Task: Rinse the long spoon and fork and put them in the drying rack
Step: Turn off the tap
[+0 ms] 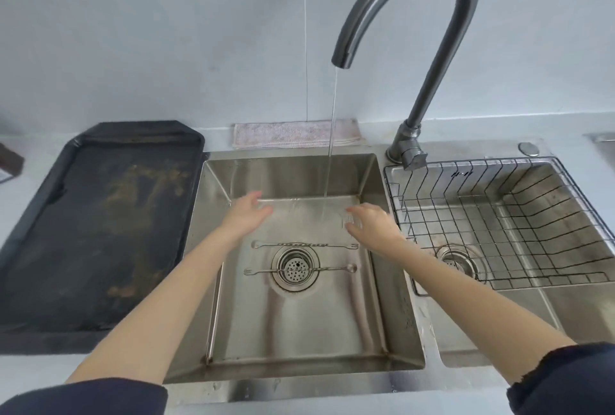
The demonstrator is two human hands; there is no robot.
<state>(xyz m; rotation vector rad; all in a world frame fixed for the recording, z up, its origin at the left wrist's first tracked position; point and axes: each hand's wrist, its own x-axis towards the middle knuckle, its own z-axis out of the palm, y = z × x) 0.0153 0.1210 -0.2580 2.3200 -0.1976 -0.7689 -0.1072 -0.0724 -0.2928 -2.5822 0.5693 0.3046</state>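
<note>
Two long thin metal utensils lie flat on the floor of the left sink basin [376, 181]. One [304, 245] rests just beyond the drain. The other, the fork [299, 270] with tines at its left end, lies across the drain strainer [295, 269]. Which one is the spoon I cannot tell. My left hand [248, 215] and my right hand [369, 223] hover above the basin, fingers apart, holding nothing, on either side of a thin water stream [331, 148] from the faucet [416, 32]. The wire drying rack [499, 215] sits in the right basin.
A dark, stained tray [100, 231] covers the counter to the left of the sink. A folded pinkish cloth [296, 133] lies behind the basin against the wall. A round metal cap [528, 149] sits behind the right basin.
</note>
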